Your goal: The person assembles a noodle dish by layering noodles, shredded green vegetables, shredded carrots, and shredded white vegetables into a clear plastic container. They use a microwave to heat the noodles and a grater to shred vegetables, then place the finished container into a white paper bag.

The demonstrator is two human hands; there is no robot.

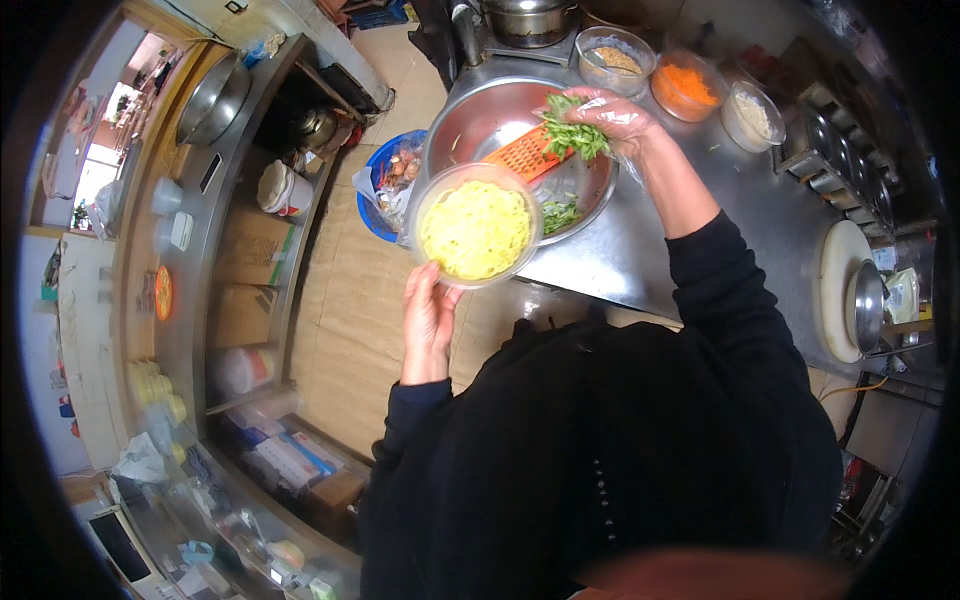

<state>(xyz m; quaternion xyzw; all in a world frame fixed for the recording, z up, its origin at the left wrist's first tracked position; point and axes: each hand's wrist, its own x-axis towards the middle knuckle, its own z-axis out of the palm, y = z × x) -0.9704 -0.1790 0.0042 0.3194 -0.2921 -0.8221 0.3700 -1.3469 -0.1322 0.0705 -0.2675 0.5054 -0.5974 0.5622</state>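
My left hand grips the near rim of a clear round plastic tub filled with pale yellow shreds, holding it in front of a large steel bowl. In a clear plastic glove, my right hand is closed on a bunch of chopped green leaves above the bowl's right side. Under the leaves, an orange grater slants across the bowl, partly hidden by the tub. More cut greens lie at the bottom of the bowl.
Along the counter stand tubs of brown bits, orange shreds and whitish pieces. A lidded pot is behind. A blue basin sits left of the bowl; a white cutting board lies far right. Steel shelving runs along the left.
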